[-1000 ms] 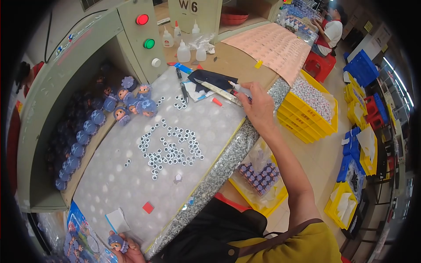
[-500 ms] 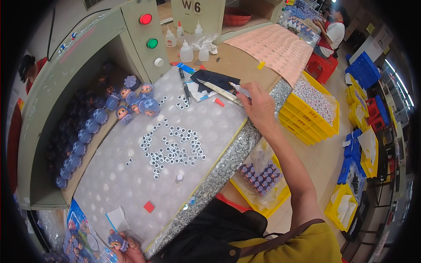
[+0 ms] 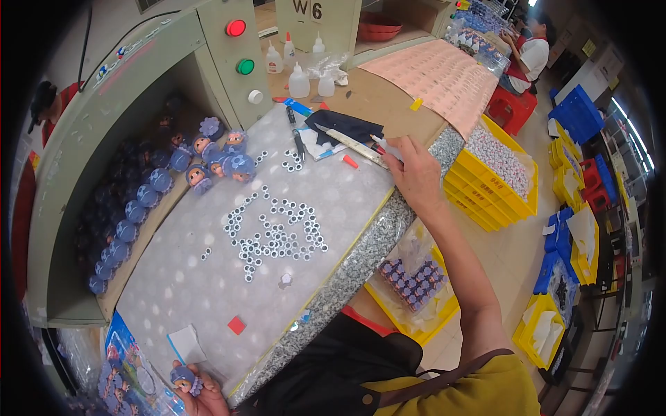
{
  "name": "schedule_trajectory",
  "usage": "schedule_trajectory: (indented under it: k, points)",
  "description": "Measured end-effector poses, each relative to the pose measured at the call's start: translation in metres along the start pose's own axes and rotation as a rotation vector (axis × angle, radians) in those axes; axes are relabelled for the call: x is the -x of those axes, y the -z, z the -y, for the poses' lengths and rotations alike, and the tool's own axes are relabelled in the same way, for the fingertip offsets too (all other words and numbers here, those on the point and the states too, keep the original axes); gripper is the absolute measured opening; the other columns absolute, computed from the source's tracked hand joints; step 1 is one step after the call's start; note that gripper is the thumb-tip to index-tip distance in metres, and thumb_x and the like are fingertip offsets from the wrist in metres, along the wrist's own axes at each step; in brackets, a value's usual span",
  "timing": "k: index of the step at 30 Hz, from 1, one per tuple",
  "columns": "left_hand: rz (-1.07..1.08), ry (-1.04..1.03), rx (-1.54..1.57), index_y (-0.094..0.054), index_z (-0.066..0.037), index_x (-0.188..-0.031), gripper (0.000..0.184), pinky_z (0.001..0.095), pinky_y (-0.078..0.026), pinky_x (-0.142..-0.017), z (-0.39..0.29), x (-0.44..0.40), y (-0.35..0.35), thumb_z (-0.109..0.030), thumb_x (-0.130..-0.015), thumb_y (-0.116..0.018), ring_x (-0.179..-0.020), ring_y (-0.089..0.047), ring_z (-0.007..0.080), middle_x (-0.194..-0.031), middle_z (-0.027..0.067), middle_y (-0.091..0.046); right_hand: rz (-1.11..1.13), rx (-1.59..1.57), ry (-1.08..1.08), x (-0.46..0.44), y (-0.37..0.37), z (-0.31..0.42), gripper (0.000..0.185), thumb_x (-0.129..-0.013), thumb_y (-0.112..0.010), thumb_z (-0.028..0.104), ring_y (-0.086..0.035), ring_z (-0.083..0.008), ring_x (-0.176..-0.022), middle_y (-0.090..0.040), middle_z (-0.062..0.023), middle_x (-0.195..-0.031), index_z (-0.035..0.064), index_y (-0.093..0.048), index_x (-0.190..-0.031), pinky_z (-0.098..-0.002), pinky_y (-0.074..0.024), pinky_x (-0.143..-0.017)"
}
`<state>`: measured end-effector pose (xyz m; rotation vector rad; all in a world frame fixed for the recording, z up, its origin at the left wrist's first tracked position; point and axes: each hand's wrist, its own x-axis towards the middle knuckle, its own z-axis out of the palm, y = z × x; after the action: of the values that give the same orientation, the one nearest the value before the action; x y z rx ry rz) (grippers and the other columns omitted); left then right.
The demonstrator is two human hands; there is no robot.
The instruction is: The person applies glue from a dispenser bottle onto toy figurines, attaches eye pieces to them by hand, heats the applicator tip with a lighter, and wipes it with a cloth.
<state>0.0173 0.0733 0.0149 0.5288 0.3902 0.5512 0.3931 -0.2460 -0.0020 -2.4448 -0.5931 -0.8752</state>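
Observation:
At the lower left, my left hand [image 3: 208,396] is closed around a small purple doll figurine [image 3: 184,378], whose face points upward. My right hand [image 3: 418,173] reaches across the table's right side, its fingers pinched on a small white glue bottle [image 3: 393,150] with a thin nozzle aimed left. The hand partly hides the bottle. Just left of it lie a long pale tool [image 3: 350,144] and a folded black cloth [image 3: 340,125]. Many small black-and-white eye pieces [image 3: 277,236] are scattered on the plastic-covered tabletop [image 3: 180,277].
Several purple doll figurines [image 3: 220,158] stand by an arched machine opening [image 3: 146,125] at left. Squeeze bottles [image 3: 299,83] stand at the back. A red square [image 3: 236,325] lies nearer me. Yellow crates [image 3: 485,191] sit right of the granite edge [image 3: 326,305]. Another person [image 3: 533,55] sits far right.
The view has shifted slightly. My right hand and the glue bottle have drawn back a little to the right. My left hand keeps the figurine in nearly the same place.

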Motion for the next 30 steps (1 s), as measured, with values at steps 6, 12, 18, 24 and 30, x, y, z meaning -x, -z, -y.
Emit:
schedule_trajectory:
  k: [6, 12, 18, 24, 30]
  points:
    - [-0.046, -0.009, 0.021, -0.061, -0.006, -0.101, 0.023, 0.0363, -0.042, -0.079, 0.000, 0.001, 0.000, -0.008, -0.079, -0.068, -0.097, -0.052, 0.0222, -0.107, 0.0069, -0.061, 0.006, -0.008, -0.022, 0.001, 0.003, 0.001, 0.020, -0.077, -0.068, 0.012, -0.061, -0.0289, -0.070, -0.061, -0.0102, -0.087, 0.0048, -0.059, -0.094, -0.0367, -0.0479, -0.059]
    - [-0.033, 0.007, 0.019, -0.061, -0.006, -0.101, 0.025, 0.0363, -0.042, -0.080, -0.001, 0.001, 0.001, -0.009, -0.078, -0.069, -0.097, -0.052, 0.0218, -0.110, 0.0068, -0.061, -0.058, 0.004, 0.016, -0.002, 0.005, -0.002, 0.022, -0.075, -0.069, 0.012, -0.062, -0.0271, -0.071, -0.060, -0.0071, -0.085, 0.0080, -0.058, -0.094, -0.0360, -0.0481, -0.057]
    - [-0.080, -0.036, -0.025, -0.061, -0.006, -0.103, 0.028, 0.0359, -0.043, -0.081, 0.001, 0.002, -0.003, -0.009, -0.077, -0.071, -0.095, -0.053, 0.0194, -0.110, 0.0058, -0.061, -0.074, -0.039, -0.004, -0.011, 0.006, 0.001, 0.021, -0.076, -0.068, 0.012, -0.061, -0.0271, -0.071, -0.060, -0.0072, -0.086, 0.0074, -0.058, -0.094, -0.0364, -0.0479, -0.058]
    - [0.059, 0.031, 0.045, -0.059, -0.007, -0.109, 0.035, 0.0360, -0.043, -0.086, -0.004, 0.000, 0.012, -0.010, -0.077, -0.072, -0.095, -0.054, 0.0172, -0.111, 0.0050, -0.061, -0.007, -0.160, -0.058, -0.030, -0.011, -0.001, 0.023, -0.076, -0.069, 0.011, -0.062, -0.0265, -0.072, -0.062, -0.0089, -0.087, 0.0069, -0.060, -0.096, -0.0377, -0.0481, -0.062]
    - [-0.132, -0.052, -0.046, -0.057, -0.006, -0.115, 0.042, 0.0346, -0.043, -0.086, 0.002, 0.003, -0.007, -0.010, -0.076, -0.072, -0.083, -0.053, 0.0122, -0.101, 0.0010, -0.061, 0.114, -0.283, -0.178, -0.053, -0.033, -0.005, 0.024, -0.075, -0.069, 0.011, -0.063, -0.0269, -0.076, -0.065, -0.0111, -0.088, 0.0071, -0.062, -0.097, -0.0379, -0.0486, -0.067]
